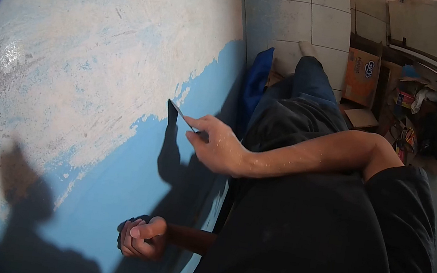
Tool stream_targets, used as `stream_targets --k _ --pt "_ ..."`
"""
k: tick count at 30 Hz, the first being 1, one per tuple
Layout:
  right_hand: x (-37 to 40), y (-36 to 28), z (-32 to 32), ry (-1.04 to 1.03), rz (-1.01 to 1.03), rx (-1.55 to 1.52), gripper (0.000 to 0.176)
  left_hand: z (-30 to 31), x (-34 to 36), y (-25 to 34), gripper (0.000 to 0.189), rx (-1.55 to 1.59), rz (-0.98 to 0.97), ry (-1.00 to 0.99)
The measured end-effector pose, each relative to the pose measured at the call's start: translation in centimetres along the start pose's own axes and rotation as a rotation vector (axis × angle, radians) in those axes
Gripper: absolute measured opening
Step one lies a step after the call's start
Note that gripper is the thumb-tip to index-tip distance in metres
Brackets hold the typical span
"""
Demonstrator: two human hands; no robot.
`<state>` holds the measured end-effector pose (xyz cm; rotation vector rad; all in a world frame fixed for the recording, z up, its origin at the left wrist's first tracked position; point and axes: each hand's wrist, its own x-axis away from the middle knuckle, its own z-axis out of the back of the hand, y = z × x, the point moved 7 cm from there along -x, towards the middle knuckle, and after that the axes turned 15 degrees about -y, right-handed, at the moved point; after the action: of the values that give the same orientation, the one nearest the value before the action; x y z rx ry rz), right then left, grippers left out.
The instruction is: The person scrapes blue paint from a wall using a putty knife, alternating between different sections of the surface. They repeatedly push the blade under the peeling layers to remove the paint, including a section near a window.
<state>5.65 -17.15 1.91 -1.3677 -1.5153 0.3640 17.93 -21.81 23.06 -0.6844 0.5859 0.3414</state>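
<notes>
In my right hand point(220, 147) I hold a thin, flat scraper point(180, 113), pinched between thumb and fingers. Its far edge meets the wall point(130, 171) where the blue paint borders a pale, scraped-looking area. Most of its grip end is hidden in my fingers. Lower down, my left hand point(143, 236) is curled into a fist close against the blue paint, thumb on top; no object shows in it. White specks dot my right forearm. Dark shadows of my hand and head fall across the wall.
My legs stand on a tiled floor point(290, 21), with a blue object point(258, 78) between them and the wall. To the right are an orange cardboard box point(361, 75), an open carton flap point(360, 118) and a pile of cloth and packets point(416, 97).
</notes>
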Motion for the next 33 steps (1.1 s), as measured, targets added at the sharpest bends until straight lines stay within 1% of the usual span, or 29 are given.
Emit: stream_targets --k 3,4,7,10,13,14,17,20,23,25,28,30,32,33 --pt "-0.2 0.5 0.9 -0.053 -0.041 -0.02 0.039 -0.2 -0.3 0.5 0.04 -0.047 0.018 -0.006" --pt "0.0 0.6 1.0 -0.085 -0.097 -0.103 0.039 -0.2 -0.4 0.6 0.04 -0.049 0.016 -0.005" --pt "0.2 0.4 0.5 -0.067 -0.107 -0.133 0.043 -0.1 -0.5 0.7 0.04 -0.079 0.016 -0.01" --pt "0.5 -0.2 0.0 0.017 0.151 0.052 0.047 0.1 -0.4 0.8 0.04 -0.1 0.009 -0.013" --pt "0.4 0.8 1.1 -0.071 -0.002 -0.148 0.048 0.1 -0.2 0.7 0.039 -0.111 0.006 -0.001" --pt "0.7 0.7 1.5 -0.068 -0.044 -0.187 0.042 0.1 -0.2 0.7 0.039 -0.108 0.003 0.004" --pt "1.0 1.1 2.1 -0.062 -0.114 -0.277 0.045 0.1 -0.3 0.8 0.039 -0.106 0.001 0.001" --pt "1.3 0.3 2.3 -0.055 0.022 -0.082 0.052 0.1 -0.1 0.6 0.039 -0.082 0.0 0.019" --pt "1.1 0.5 1.0 -0.15 0.012 -0.175 0.059 0.0 -0.5 0.8 0.039 -0.082 -0.014 0.004" --pt "1.6 -0.3 0.4 -0.137 0.128 -0.016 0.058 0.0 -0.5 0.9 0.039 -0.09 -0.02 0.013" --pt "1.4 -0.6 -0.6 -0.081 0.277 0.122 0.057 0.0 -0.4 0.9 0.04 -0.069 -0.022 0.017" --pt "0.7 -0.4 -0.5 -0.064 0.247 0.144 0.058 0.1 -0.3 0.8 0.04 -0.05 -0.019 0.021" --pt "-0.6 0.2 0.7 -0.077 0.097 0.125 0.061 0.1 -0.2 0.7 0.04 -0.039 -0.017 0.027" --pt "0.0 -0.3 0.2 -0.094 0.157 0.174 0.063 0.1 -0.2 0.7 0.04 -0.034 -0.02 0.03"
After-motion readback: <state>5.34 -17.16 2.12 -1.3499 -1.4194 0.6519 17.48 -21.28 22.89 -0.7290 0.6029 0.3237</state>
